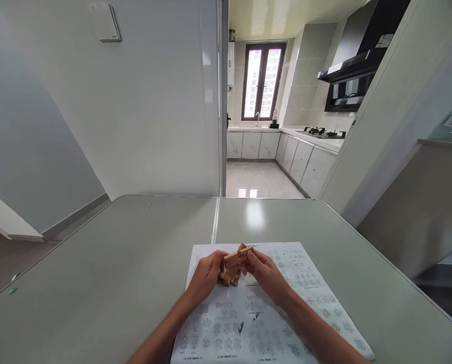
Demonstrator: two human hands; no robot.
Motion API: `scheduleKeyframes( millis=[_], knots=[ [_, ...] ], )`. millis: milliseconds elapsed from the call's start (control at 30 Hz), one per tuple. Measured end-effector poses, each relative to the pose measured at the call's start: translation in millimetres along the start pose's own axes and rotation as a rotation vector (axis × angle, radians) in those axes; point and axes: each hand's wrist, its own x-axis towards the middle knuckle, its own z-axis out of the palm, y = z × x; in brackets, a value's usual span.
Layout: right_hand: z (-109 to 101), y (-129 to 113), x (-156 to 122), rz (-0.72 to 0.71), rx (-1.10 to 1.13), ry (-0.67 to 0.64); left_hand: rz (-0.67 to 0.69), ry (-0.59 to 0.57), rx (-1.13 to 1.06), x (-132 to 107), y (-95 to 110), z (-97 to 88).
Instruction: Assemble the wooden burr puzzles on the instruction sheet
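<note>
Both hands hold a small wooden block puzzle (234, 265) made of interlocked light-brown bars, just above a printed sheet (302, 288). My left hand (206, 275) grips its left side with fingers curled round the bars. My right hand (264, 272) pinches the upper right bar with thumb and fingertips. The puzzle's lower bars are partly hidden behind my fingers.
The sheet, covered in small diagrams, lies on a grey table (116, 263) with a seam down its middle. A white wall stands beyond the far edge on the left. A doorway opens onto a kitchen (264, 146) with cabinets, a stove and a window.
</note>
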Motion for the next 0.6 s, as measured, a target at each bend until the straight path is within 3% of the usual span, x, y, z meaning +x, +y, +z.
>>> scheduleKeyframes(
  millis=[167,333,600],
  knots=[
    [-7.9,2.6,1.8,0.083,0.04,0.135,-0.033,0.293,0.456,4.6,-17.6,-10.8],
    [-6.8,0.6,1.4,0.081,0.075,0.127,-0.007,0.249,0.755,5.1,-31.7,-18.8],
    [-4.2,-1.2,1.7,0.076,0.047,0.18,-0.033,0.154,0.816,3.9,-18.2,-21.1]
  ],
)
